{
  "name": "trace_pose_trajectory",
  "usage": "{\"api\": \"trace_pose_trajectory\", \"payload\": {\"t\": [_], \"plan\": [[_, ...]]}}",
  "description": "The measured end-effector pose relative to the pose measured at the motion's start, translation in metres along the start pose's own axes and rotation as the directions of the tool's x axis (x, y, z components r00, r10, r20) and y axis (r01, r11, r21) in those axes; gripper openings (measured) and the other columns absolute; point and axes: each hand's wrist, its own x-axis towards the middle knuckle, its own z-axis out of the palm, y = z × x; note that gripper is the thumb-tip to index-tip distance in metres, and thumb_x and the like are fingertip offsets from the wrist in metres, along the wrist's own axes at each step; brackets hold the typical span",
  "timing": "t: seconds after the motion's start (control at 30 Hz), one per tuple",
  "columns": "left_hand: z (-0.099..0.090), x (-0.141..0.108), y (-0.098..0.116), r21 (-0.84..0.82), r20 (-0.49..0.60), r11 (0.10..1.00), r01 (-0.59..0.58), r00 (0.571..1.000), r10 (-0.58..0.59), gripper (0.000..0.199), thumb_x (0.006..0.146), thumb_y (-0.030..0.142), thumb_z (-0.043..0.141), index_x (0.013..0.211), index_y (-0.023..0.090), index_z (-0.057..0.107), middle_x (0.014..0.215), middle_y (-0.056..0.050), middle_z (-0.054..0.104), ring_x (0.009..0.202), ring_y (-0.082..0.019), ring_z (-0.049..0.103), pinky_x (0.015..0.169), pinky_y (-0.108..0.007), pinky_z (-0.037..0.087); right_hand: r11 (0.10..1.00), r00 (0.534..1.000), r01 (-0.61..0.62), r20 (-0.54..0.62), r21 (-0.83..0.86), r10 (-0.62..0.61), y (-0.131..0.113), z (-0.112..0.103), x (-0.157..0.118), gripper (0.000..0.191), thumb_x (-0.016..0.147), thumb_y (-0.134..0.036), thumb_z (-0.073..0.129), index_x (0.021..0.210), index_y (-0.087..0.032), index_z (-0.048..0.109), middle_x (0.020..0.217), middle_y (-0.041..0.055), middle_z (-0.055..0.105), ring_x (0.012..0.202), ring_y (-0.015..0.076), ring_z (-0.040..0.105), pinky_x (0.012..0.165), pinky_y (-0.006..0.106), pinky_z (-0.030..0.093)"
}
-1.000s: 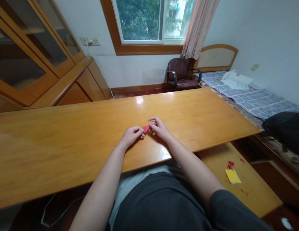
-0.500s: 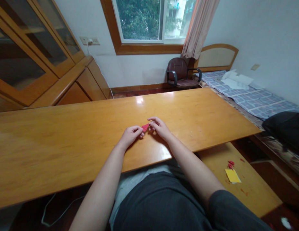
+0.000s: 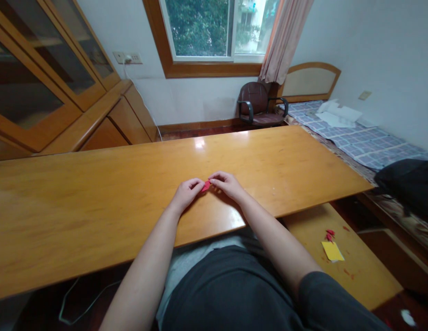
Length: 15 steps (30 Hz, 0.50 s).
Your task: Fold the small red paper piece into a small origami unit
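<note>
A small piece of folded red paper point(image 3: 206, 185) is between my two hands, just above the wooden table point(image 3: 96, 197). My left hand point(image 3: 188, 193) pinches its left side between thumb and fingers. At its right end, my right hand point(image 3: 226, 185) has thumb and forefinger closed on the paper's edge. My fingers cover part of the paper, so its full shape is hidden.
On a lower wooden surface point(image 3: 365, 276) at the right lie a yellow paper stack point(image 3: 333, 251) and small red folded pieces point(image 3: 330, 235). A brown armchair point(image 3: 258, 103), a bed point(image 3: 365, 138) with a black bag point(image 3: 410, 186), and a glass-door cabinet point(image 3: 72, 92) surround the table.
My right fingers have come down and closed on the red paper's right end. The paper now shows smaller between my hands. My left hand keeps its pinch, almost unmoved.
</note>
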Motion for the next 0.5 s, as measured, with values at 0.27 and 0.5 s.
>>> {"api": "trace_pose_trajectory", "payload": {"t": [0.27, 0.5], "plan": [[-0.0009, 0.0004, -0.0044, 0.024, -0.005, 1.0, -0.016, 1.0, 0.016, 0.033, 0.084, 0.047, 0.059, 0.078, 0.016, 0.068, 0.072, -0.001, 0.065, 0.07, -0.015, 0.057, 0.068, -0.024, 0.043, 0.999, 0.999, 0.035, -0.005, 0.009, -0.035, 0.0017, -0.0004, 0.0008, 0.03, 0.078, -0.038, 0.072, 0.101, -0.018, 0.069, 0.083, 0.0016, 0.068, 0.073, 0.0114, 0.059, 0.067, 0.024, 0.047], [-0.0011, 0.0001, -0.0043, 0.019, -0.016, 1.0, -0.013, 1.0, 0.014, 0.034, 0.083, 0.049, 0.06, 0.076, 0.016, 0.068, 0.07, -0.001, 0.065, 0.068, -0.015, 0.057, 0.066, -0.024, 0.044, 0.998, 1.0, 0.029, -0.003, 0.049, -0.029, 0.0013, -0.0014, 0.0024, 0.03, 0.076, -0.035, 0.074, 0.1, -0.019, 0.069, 0.085, 0.0018, 0.07, 0.077, 0.0129, 0.061, 0.073, 0.027, 0.048]]}}
